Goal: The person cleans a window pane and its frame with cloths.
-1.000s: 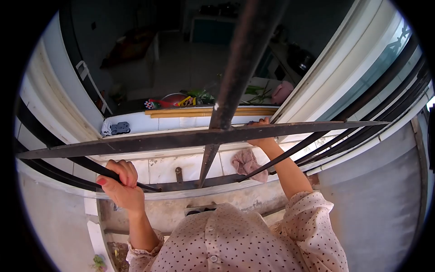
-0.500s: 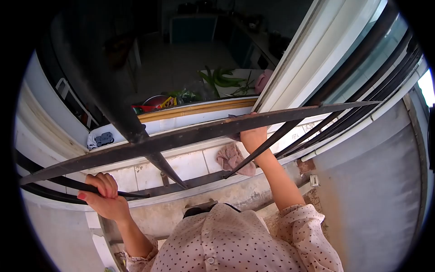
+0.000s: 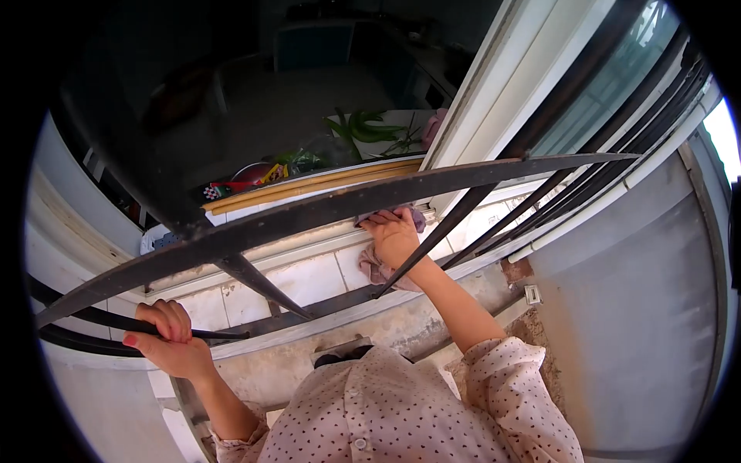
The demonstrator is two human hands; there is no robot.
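Observation:
On the left, my left hand (image 3: 174,339) is closed around a thin black metal bar (image 3: 100,315) of the window grille. My right hand (image 3: 395,241) reaches between the bars and presses a dark greyish-purple cloth (image 3: 419,221) onto the window track (image 3: 324,233), fingers bent over it. Just below that hand, a crumpled pinkish-brown cloth (image 3: 369,266) lies on the white tiled sill (image 3: 305,279), partly hidden by my wrist and a bar. A broad dark crossbar (image 3: 301,212) of the grille passes in front of the track.
White window frame (image 3: 494,85) stands at right. Inside the window are green vegetables (image 3: 367,127) on a white surface, a yellow packet (image 3: 274,173) and a red item (image 3: 243,184). A blue-grey object (image 3: 164,241) sits at the sill's left end. Slanting bars (image 3: 440,231) surround my right arm.
My right hand has slid left along the window track with the dark cloth. My left hand keeps its hold on the bar. The view has shifted slightly.

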